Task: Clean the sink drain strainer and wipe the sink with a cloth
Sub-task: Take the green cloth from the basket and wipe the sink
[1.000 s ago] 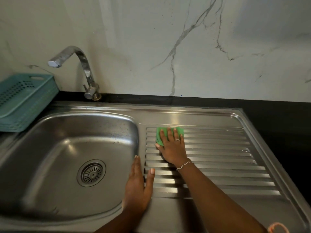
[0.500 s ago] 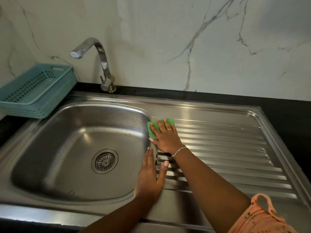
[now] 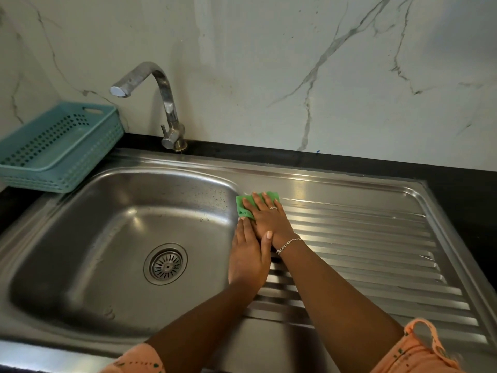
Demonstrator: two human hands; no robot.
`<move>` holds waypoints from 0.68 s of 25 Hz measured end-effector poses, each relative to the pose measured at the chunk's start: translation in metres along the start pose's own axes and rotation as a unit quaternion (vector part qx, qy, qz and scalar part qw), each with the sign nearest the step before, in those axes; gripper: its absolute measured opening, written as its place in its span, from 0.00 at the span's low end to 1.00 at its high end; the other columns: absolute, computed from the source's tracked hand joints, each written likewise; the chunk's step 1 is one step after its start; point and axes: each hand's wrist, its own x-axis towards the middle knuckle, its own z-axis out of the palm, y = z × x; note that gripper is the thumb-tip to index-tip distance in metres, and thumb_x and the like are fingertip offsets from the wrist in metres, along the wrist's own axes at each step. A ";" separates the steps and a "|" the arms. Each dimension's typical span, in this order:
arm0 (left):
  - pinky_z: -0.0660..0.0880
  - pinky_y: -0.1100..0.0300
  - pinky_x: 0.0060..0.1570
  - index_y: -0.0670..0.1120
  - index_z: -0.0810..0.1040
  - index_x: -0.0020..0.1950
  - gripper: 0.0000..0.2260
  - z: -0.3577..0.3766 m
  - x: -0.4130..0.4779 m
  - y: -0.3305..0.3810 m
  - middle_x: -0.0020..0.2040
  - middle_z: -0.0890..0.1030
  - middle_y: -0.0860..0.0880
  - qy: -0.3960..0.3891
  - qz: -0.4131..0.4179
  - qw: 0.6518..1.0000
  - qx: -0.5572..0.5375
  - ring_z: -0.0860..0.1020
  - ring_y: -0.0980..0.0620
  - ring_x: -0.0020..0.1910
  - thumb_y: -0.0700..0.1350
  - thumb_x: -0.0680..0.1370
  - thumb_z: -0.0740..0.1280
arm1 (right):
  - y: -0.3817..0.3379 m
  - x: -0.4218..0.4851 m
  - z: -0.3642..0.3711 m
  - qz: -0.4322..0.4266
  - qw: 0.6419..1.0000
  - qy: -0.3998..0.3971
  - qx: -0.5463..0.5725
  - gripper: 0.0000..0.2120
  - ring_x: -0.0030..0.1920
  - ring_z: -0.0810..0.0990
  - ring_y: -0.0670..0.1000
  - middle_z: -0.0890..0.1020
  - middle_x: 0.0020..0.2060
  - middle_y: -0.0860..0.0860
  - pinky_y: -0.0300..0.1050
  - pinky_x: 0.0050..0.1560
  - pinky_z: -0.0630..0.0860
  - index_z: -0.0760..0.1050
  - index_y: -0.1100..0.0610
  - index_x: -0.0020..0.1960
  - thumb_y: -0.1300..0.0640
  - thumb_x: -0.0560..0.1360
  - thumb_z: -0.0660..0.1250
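Head view: R hand [image 3: 269, 219] lies flat, fingers straight and slightly spread, palm down on the green cloth [image 3: 243, 204], pressing it rather than grasping it. The cloth sits at the far-left corner of the drainboard [image 3: 363, 238], right at the lip where the board meets the basin [image 3: 88, 238]; its left edge reaches that lip. L hand [image 3: 247, 254] is also flat w/ fingers straight and together, holding nothing, resting on the strip btwn basin and board. Its fingertips come up to the cloth's near edge and its thumb lies against the R hand near the wrist. The drain strainer [image 3: 165, 265] sits in the drain at the basin floor, well apart from both hands.

Edges and room: the ribbed board runs open to the right and toward the person, w/ a raised rim round it. The tap [image 3: 166, 103] stands behind the basin, spout over its far-left part. A teal basket [image 3: 53, 146] sits on the black counter [image 3: 443, 189] beside the basin's far-left corner.
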 end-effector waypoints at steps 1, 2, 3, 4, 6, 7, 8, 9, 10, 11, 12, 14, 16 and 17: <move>0.58 0.52 0.74 0.41 0.51 0.75 0.29 0.002 0.000 -0.003 0.76 0.57 0.41 -0.002 0.016 1.000 0.015 0.56 0.46 0.75 0.57 0.80 0.50 | 0.002 -0.001 0.000 -0.003 1.000 0.006 0.000 0.24 0.77 0.42 0.54 0.47 0.78 0.50 0.53 0.76 0.41 0.48 0.47 0.76 0.46 0.81 0.48; 0.55 0.53 0.74 0.40 0.51 0.75 0.31 0.003 0.000 -0.005 0.76 0.56 0.41 -0.006 0.031 0.999 0.031 0.54 0.46 0.76 0.59 0.79 0.49 | 0.005 -0.002 -0.001 -0.004 1.000 0.012 0.000 0.24 0.77 0.43 0.54 0.47 0.78 0.49 0.53 0.76 0.41 0.48 0.47 0.76 0.46 0.81 0.48; 0.52 0.54 0.74 0.40 0.50 0.75 0.34 0.003 0.000 -0.005 0.77 0.56 0.41 -0.011 0.042 0.998 0.048 0.53 0.46 0.76 0.63 0.77 0.45 | 0.008 -0.003 -0.001 -0.003 1.000 0.017 -0.002 0.24 0.77 0.43 0.54 0.48 0.78 0.49 0.53 0.76 0.42 0.48 0.47 0.76 0.46 0.81 0.48; 0.49 0.56 0.74 0.40 0.49 0.75 0.39 0.003 0.000 -0.006 0.77 0.54 0.42 -0.015 0.052 0.996 0.066 0.51 0.46 0.76 0.67 0.74 0.39 | 0.011 -0.004 -0.002 0.000 1.000 0.021 -0.005 0.24 0.77 0.44 0.53 0.48 0.78 0.49 0.52 0.76 0.42 0.49 0.47 0.76 0.46 0.81 0.48; 0.45 0.57 0.74 0.42 0.47 0.76 0.45 0.004 0.002 -0.007 0.77 0.52 0.43 -0.027 0.067 0.992 0.105 0.48 0.47 0.77 0.70 0.69 0.30 | 0.018 -0.008 -0.002 0.004 1.000 0.026 -0.007 0.25 0.77 0.44 0.53 0.48 0.78 0.50 0.52 0.76 0.43 0.49 0.48 0.76 0.46 0.81 0.49; 0.43 0.57 0.73 0.43 0.45 0.76 0.42 0.006 0.003 -0.008 0.78 0.51 0.44 -0.033 0.071 0.989 0.122 0.46 0.47 0.77 0.68 0.70 0.31 | 0.023 -0.010 -0.002 0.008 1.000 0.029 -0.005 0.25 0.77 0.44 0.53 0.48 0.78 0.50 0.52 0.76 0.43 0.49 0.48 0.76 0.46 0.81 0.49; 0.42 0.57 0.73 0.45 0.44 0.76 0.37 0.007 0.004 -0.009 0.78 0.49 0.45 -0.040 0.073 0.987 0.135 0.45 0.48 0.77 0.66 0.73 0.34 | 0.028 -0.013 -0.002 0.014 0.999 0.034 -0.004 0.25 0.77 0.44 0.53 0.48 0.78 0.50 0.53 0.76 0.43 0.49 0.48 0.76 0.46 0.81 0.49; 0.42 0.56 0.73 0.45 0.43 0.76 0.33 0.008 0.004 -0.010 0.78 0.48 0.46 -0.049 0.072 0.985 0.147 0.43 0.48 0.77 0.63 0.76 0.38 | 0.036 -0.017 -0.003 0.022 0.999 0.041 -0.002 0.25 0.77 0.45 0.54 0.49 0.78 0.50 0.53 0.76 0.43 0.49 0.48 0.76 0.46 0.81 0.49; 0.41 0.56 0.73 0.45 0.43 0.76 0.30 0.009 0.005 -0.011 0.78 0.47 0.46 -0.056 0.073 0.983 0.161 0.43 0.48 0.77 0.61 0.79 0.41 | 0.046 -0.022 -0.004 0.033 0.998 0.049 -0.002 0.25 0.77 0.45 0.54 0.50 0.77 0.50 0.53 0.76 0.44 0.49 0.49 0.76 0.46 0.81 0.49; 0.41 0.56 0.73 0.45 0.43 0.76 0.30 0.009 0.005 -0.012 0.78 0.46 0.46 -0.060 0.075 0.979 0.178 0.42 0.48 0.77 0.59 0.79 0.43 | 0.058 -0.028 -0.006 0.047 0.997 0.055 -0.002 0.25 0.77 0.46 0.54 0.50 0.77 0.50 0.53 0.76 0.44 0.50 0.49 0.76 0.46 0.81 0.50; 0.40 0.56 0.73 0.44 0.43 0.76 0.29 0.009 0.006 -0.013 0.78 0.46 0.45 -0.060 0.078 0.976 0.193 0.42 0.47 0.77 0.59 0.80 0.44 | 0.071 -0.034 -0.008 0.062 0.997 0.056 -0.005 0.25 0.77 0.46 0.55 0.50 0.77 0.51 0.53 0.76 0.44 0.50 0.49 0.76 0.47 0.81 0.50; 0.39 0.57 0.72 0.44 0.44 0.76 0.29 0.009 0.007 -0.014 0.78 0.46 0.45 -0.057 0.083 0.974 0.202 0.42 0.47 0.77 0.58 0.80 0.45 | 0.097 -0.047 -0.012 0.087 0.995 0.047 -0.012 0.25 0.77 0.46 0.55 0.50 0.77 0.51 0.53 0.76 0.44 0.48 0.49 0.76 0.47 0.81 0.49; 0.39 0.58 0.72 0.45 0.44 0.76 0.29 0.010 0.007 -0.015 0.78 0.46 0.46 -0.057 0.087 0.975 0.197 0.42 0.48 0.77 0.58 0.80 0.46 | 0.119 -0.060 -0.016 0.106 0.993 0.040 -0.010 0.25 0.77 0.46 0.54 0.49 0.77 0.51 0.53 0.76 0.45 0.48 0.49 0.76 0.47 0.81 0.48; 0.39 0.58 0.72 0.45 0.44 0.76 0.29 0.010 0.008 -0.016 0.78 0.46 0.46 -0.058 0.089 0.975 0.195 0.42 0.48 0.77 0.58 0.80 0.46 | 0.128 -0.065 -0.017 0.115 0.992 0.041 -0.006 0.25 0.77 0.46 0.54 0.49 0.77 0.51 0.53 0.76 0.45 0.48 0.49 0.76 0.47 0.81 0.48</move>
